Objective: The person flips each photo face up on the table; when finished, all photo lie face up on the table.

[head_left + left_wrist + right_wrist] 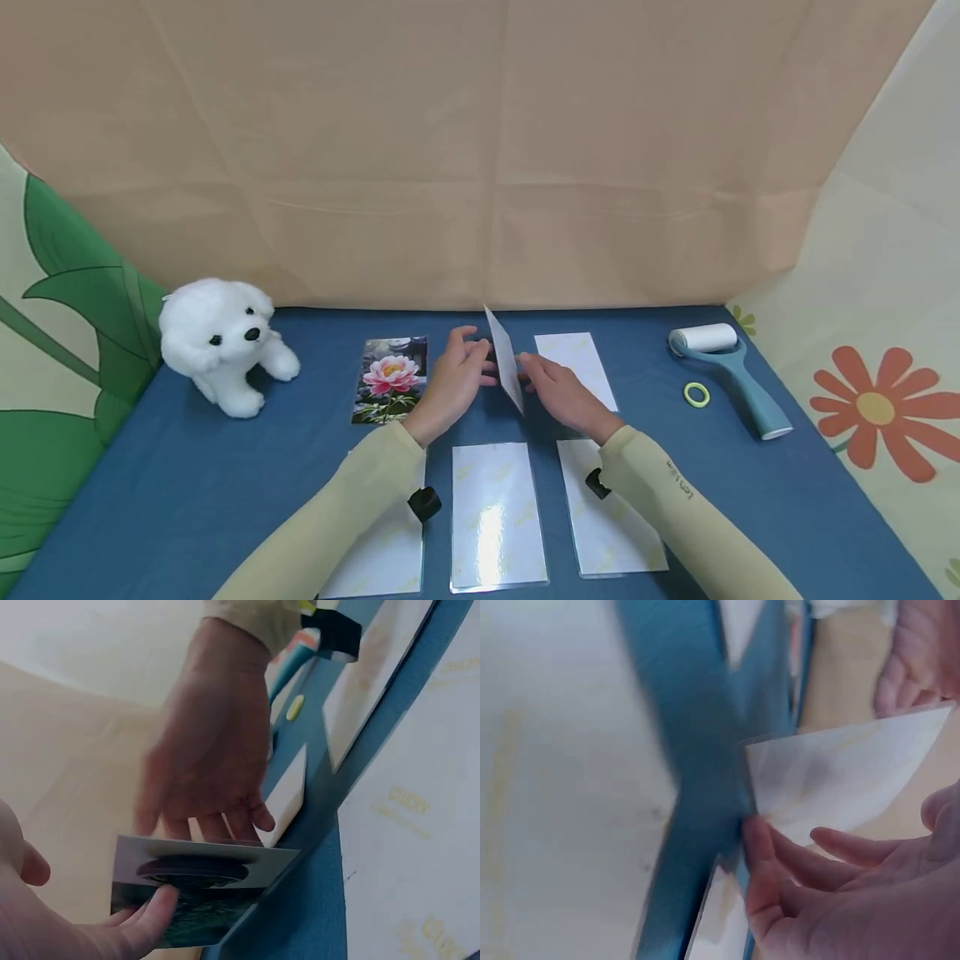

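A thin card (506, 357) stands tilted on edge between my two hands. Its picture side (225, 904), a dark rounded shape above dark green, faces my left hand (453, 382). That hand's extended fingers reach against the picture. The plain white back (832, 776) is turned towards my right hand (562, 392), whose loosely bent fingertips touch near the card's lower edge while the thumb stays apart. To the left lies a face-up flower picture card (392, 379). Another card (576, 367) lies white side up to the right, partly behind my right hand.
Nearer me lie three larger white sheets, left (390, 533), middle (498, 508) and right (618, 525); my sleeves partly cover the outer two. A white plush dog (225, 346) sits at left. On the right are a lint roller (738, 375) and a yellow-green ring (697, 395).
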Tool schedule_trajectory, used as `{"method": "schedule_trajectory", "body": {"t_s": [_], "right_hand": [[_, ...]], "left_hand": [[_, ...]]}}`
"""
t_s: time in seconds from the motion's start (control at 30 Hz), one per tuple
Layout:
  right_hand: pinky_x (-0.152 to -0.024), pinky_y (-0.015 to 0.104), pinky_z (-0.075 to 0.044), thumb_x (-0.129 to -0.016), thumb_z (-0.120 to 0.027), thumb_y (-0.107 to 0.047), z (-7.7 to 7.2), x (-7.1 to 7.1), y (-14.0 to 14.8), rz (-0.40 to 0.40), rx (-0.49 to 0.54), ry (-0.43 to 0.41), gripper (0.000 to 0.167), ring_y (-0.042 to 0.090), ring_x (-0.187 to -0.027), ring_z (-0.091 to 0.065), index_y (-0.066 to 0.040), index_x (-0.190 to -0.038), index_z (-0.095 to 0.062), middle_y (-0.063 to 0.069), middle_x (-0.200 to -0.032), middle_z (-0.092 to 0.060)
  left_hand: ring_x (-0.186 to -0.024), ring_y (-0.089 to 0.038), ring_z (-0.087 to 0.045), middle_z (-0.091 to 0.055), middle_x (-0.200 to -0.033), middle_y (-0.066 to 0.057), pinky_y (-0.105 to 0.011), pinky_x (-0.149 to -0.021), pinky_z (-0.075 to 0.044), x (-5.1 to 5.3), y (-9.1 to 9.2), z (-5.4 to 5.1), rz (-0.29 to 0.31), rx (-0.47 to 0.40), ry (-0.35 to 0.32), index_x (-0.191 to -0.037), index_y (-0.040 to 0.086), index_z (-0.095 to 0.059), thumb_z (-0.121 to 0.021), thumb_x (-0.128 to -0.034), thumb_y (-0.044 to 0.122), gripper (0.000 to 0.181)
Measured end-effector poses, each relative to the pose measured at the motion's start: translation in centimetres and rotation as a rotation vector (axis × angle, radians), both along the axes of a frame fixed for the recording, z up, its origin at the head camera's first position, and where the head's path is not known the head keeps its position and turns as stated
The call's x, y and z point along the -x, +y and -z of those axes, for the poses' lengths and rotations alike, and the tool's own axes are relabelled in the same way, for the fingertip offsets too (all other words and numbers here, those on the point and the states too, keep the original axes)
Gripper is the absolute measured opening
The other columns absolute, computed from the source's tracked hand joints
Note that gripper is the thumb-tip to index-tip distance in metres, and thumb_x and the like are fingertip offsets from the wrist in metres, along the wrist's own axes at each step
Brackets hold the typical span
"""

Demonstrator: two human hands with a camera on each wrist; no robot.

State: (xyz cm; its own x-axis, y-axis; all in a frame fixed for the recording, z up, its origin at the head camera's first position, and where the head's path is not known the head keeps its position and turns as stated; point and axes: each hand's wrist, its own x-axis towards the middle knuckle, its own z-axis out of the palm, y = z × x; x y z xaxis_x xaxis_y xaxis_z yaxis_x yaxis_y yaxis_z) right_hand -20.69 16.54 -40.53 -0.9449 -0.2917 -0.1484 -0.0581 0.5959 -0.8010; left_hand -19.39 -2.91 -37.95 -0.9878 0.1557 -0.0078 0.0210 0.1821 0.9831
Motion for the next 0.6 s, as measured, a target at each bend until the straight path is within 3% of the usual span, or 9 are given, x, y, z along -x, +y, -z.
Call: {"method": "schedule_trajectory", "body": {"t_s": [0.07, 0.2, 0.37, 0.6], "right_hand": [[-0.107, 0.055, -0.038, -0.107, -0.026, -0.060, -0.3, 0.1, 0.0, 0.018, 0.065, -0.077, 0.071, 0.032, -0.122, -0.058, -0.009, -0.154, -0.042, 0.015, -0.138, -0.059], [-0.107, 0.055, -0.038, -0.107, -0.025, -0.059, -0.8, 0.3, 0.2, 0.010, 0.153, -0.149, 0.071, 0.032, -0.123, -0.058, -0.008, -0.153, -0.040, 0.017, -0.136, -0.058], [-0.105, 0.052, -0.041, -0.108, -0.028, -0.055, -0.9, 0.1, 0.5, -0.011, 0.234, -0.140, 0.068, 0.032, -0.121, -0.058, -0.005, -0.151, -0.042, 0.019, -0.132, -0.060], [-0.103, 0.048, -0.046, -0.111, -0.030, -0.043, -1.2, 0.0, 0.7, -0.046, 0.368, -0.142, 0.060, 0.035, -0.124, -0.057, 0.001, -0.152, -0.036, 0.024, -0.139, -0.055]], "left_hand": [[-0.105, -0.031, -0.069, -0.058, -0.137, -0.020, -0.044, -0.092, -0.054, 0.0, 0.3, 0.2, 0.031, 0.000, -0.004, -0.151, 0.003, -0.028, -0.039, -0.1110, 0.031, 0.050], [-0.109, -0.033, -0.068, -0.058, -0.137, -0.020, -0.046, -0.094, -0.053, -0.1, 0.7, 0.7, 0.107, -0.014, -0.027, -0.152, 0.003, -0.026, -0.035, -0.1115, 0.037, 0.053], [-0.114, -0.036, -0.065, -0.058, -0.137, -0.020, -0.046, -0.093, -0.053, -0.3, 0.8, 1.2, 0.158, -0.019, -0.052, -0.152, 0.004, -0.026, -0.035, -0.1110, 0.041, 0.056], [-0.116, -0.035, -0.062, -0.059, -0.136, -0.017, -0.049, -0.093, -0.052, -0.5, 0.5, 1.6, 0.155, 0.044, -0.029, -0.148, 0.002, -0.032, -0.034, -0.1119, 0.036, 0.050]]}}
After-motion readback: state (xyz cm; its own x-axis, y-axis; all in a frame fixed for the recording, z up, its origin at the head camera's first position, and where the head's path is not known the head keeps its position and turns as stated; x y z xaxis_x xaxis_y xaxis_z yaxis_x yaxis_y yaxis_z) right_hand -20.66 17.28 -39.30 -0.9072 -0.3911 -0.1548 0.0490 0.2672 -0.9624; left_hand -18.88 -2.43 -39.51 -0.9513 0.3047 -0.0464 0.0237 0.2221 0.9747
